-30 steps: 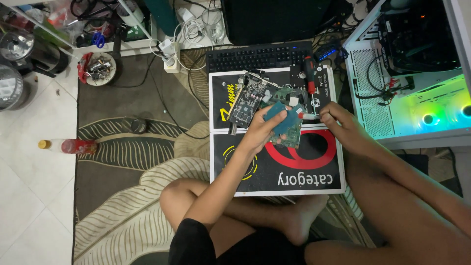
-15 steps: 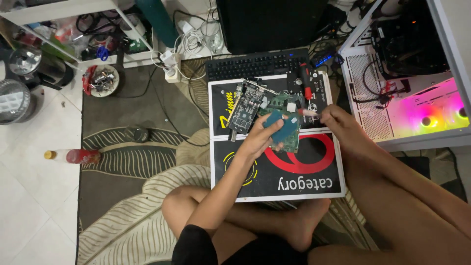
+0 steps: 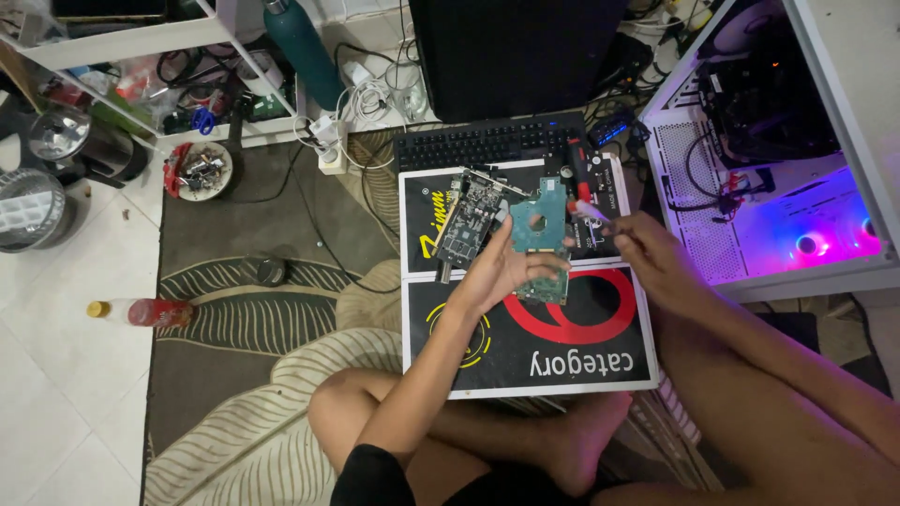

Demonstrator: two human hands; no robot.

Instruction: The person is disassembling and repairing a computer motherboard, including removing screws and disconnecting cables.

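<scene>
Hands meet near the middle of the frame, over a black printed board [image 3: 525, 351] that lies on the rug in front of the seated person's crossed legs. The left hand [image 3: 497, 274] is raised palm-up with its fingers curled under and around a teal-green circuit board [image 3: 541, 245], gripping it from below and from the left edge, so that the board stands tilted with its long axis running from upper centre down toward the lap. The right hand [image 3: 650, 253] sits just to the right of it, fingers pressed together in a pinch on a slim red-handled tool [image 3: 589, 207], whose tip reaches up and left to the board's upper right corner; whether the tip touches the board I cannot tell. So the board lies to the left of the right fingers, and the right hand is the nearer one to that corner. Behind the held board a darker expansion card [image 3: 466, 220] rests flat on the printed board, with a black keyboard [image 3: 487, 145] beyond it and a lit white computer case [image 3: 759, 201] at the right of the frame.
</scene>
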